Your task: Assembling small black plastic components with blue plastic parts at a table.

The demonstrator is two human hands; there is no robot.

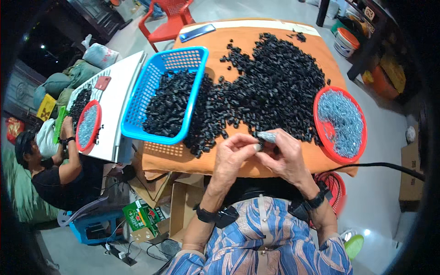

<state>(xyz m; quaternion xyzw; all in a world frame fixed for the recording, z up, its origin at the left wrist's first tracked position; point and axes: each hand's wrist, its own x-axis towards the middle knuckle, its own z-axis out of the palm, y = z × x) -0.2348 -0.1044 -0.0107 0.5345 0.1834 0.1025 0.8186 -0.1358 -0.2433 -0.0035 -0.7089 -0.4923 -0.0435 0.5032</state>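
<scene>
My left hand (233, 156) and my right hand (285, 158) meet fingertip to fingertip above the front edge of the orange-covered table. Between thumb and finger, the left pinches a small black plastic piece (261, 143), partly hidden. The right is closed right beside it, a grey wrapping (266, 136) around one fingertip; what it pinches is too small to make out. Just beyond them spreads a big heap of black plastic pieces (279, 87). A red round tray (362, 137) of small silvery metal parts (339, 121) lies to the right.
A blue plastic basket (198, 87) of black pieces stands on the left. Far off lie a phone (197, 33) and a red chair (172, 20). At a white table (112, 110) on the left, another person (59, 169) works. A black cable (389, 167) crosses at right.
</scene>
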